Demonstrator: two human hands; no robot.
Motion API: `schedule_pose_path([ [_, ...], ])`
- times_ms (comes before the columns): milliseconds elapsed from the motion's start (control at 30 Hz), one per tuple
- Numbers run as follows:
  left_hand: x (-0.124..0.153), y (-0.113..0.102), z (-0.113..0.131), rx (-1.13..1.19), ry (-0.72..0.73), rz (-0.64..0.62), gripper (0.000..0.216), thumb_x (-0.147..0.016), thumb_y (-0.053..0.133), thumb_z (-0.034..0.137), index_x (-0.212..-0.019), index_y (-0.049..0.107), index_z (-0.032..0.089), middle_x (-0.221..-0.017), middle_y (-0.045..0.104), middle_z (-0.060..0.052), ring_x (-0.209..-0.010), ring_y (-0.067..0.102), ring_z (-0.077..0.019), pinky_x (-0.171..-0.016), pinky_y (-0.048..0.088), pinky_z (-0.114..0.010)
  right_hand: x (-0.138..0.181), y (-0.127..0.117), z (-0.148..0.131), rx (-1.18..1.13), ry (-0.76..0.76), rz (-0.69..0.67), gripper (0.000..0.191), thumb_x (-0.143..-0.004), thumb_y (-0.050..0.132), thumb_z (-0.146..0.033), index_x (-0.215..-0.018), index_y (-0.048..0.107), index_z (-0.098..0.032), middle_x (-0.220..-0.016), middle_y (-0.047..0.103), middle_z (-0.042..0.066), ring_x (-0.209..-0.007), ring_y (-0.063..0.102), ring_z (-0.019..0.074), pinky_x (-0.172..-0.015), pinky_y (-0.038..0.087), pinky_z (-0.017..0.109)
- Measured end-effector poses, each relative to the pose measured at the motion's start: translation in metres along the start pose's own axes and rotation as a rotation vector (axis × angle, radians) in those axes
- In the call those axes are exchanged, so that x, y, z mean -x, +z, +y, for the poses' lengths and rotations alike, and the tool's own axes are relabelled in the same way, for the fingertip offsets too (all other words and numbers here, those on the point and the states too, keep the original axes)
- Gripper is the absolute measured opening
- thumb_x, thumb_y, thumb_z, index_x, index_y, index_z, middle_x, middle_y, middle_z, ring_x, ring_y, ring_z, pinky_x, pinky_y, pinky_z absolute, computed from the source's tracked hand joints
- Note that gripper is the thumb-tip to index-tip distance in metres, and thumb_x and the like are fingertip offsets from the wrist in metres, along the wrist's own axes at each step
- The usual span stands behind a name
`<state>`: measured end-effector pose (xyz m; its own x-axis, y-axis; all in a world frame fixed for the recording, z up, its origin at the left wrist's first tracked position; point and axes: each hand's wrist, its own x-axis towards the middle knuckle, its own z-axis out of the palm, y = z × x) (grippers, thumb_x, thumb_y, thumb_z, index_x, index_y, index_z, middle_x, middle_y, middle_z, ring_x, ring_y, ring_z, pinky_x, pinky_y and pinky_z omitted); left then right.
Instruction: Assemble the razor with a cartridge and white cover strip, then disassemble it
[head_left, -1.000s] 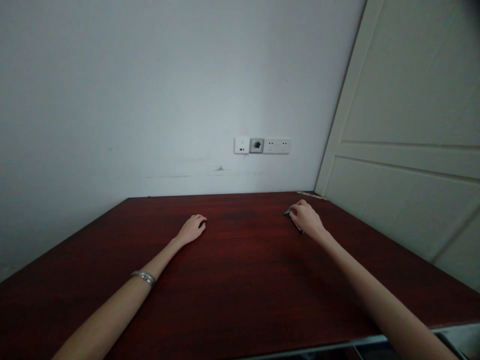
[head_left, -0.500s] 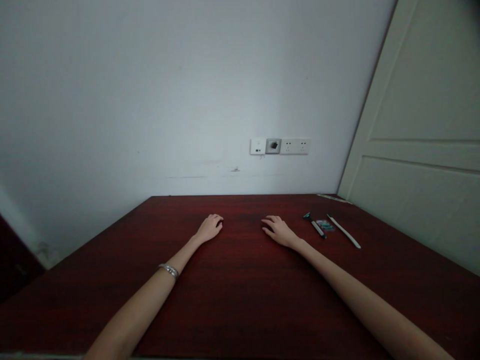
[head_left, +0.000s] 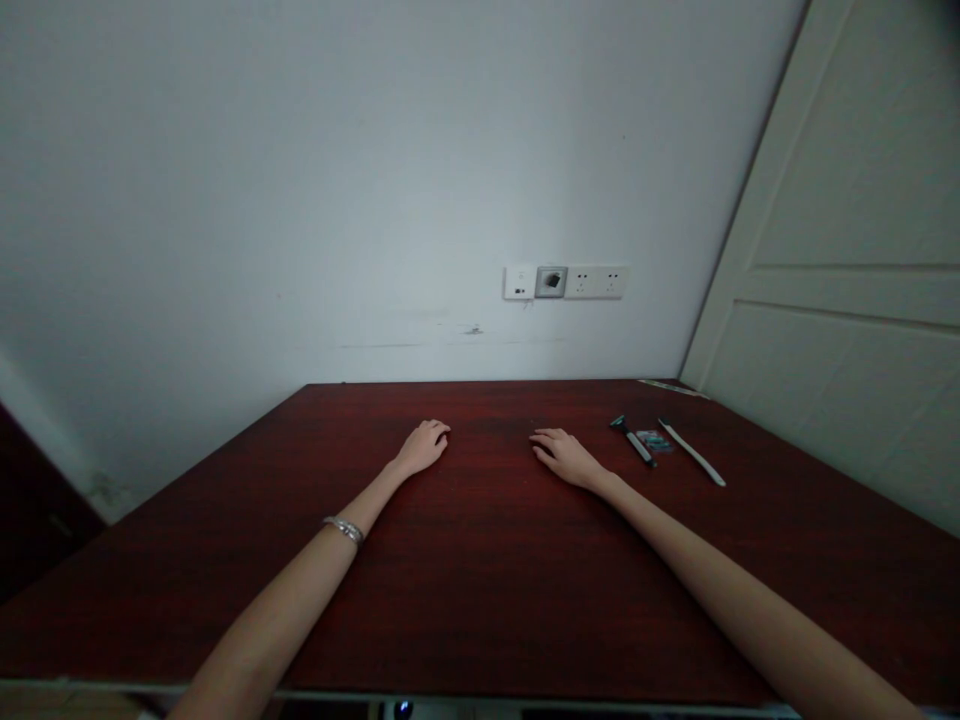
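Observation:
My left hand (head_left: 423, 446) lies palm down on the dark red table (head_left: 465, 580), holding nothing, its fingers loosely stretched. A silver bracelet (head_left: 345, 530) sits on that wrist. Opposite it, my right hand (head_left: 568, 457) also rests on the tabletop with its fingers apart and holding nothing. Nearest to the right hand, beyond it to the right, is a razor (head_left: 636, 444) with a grey and dark handle and a greenish head. Beside the razor is a small clear packet (head_left: 655, 441) with green pieces in it. Further right lies a slim white stick (head_left: 694, 453) with a dark tip.
A pale wall (head_left: 405, 200) stands behind the table, with a row of sockets (head_left: 596, 282) on it. A light panelled door (head_left: 855, 330) borders the right side. At the back right corner lies a thin flat strip (head_left: 673, 389).
My view has tilted down a little, so the table's front edge shows more. My right hand has shifted only slightly; both hands stay on the table.

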<state>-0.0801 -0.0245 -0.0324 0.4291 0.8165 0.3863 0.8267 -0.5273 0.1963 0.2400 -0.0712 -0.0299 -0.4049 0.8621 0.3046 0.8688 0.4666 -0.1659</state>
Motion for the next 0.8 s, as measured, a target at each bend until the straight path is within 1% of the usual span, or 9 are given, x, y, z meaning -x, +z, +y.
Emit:
schedule_pose_path([
  [367, 0.002, 0.0, 0.001, -0.008, 0.0, -0.014, 0.033, -0.086, 0.037, 0.023, -0.109, 0.059, 0.014, -0.113, 0.058, -0.01, -0.105, 0.05, -0.0214, -0.094, 0.039, -0.035, -0.001, 0.004, 0.001, 0.022, 0.003, -0.007, 0.041, -0.089, 0.035, -0.033, -0.121, 0.055, -0.016, -0.128, 0.05, 0.012, -0.118, 0.043, 0.0233, -0.097, 0.035, 0.039],
  [800, 0.006, -0.002, 0.002, -0.017, 0.005, -0.016, 0.033, -0.086, 0.037, 0.022, -0.11, 0.059, 0.013, -0.114, 0.058, -0.01, -0.106, 0.05, -0.0207, -0.095, 0.039, -0.034, -0.002, 0.014, 0.004, 0.028, -0.008, 0.026, 0.043, -0.089, 0.034, -0.034, -0.12, 0.056, -0.015, -0.127, 0.052, 0.012, -0.117, 0.045, 0.0257, -0.096, 0.037, 0.041],
])
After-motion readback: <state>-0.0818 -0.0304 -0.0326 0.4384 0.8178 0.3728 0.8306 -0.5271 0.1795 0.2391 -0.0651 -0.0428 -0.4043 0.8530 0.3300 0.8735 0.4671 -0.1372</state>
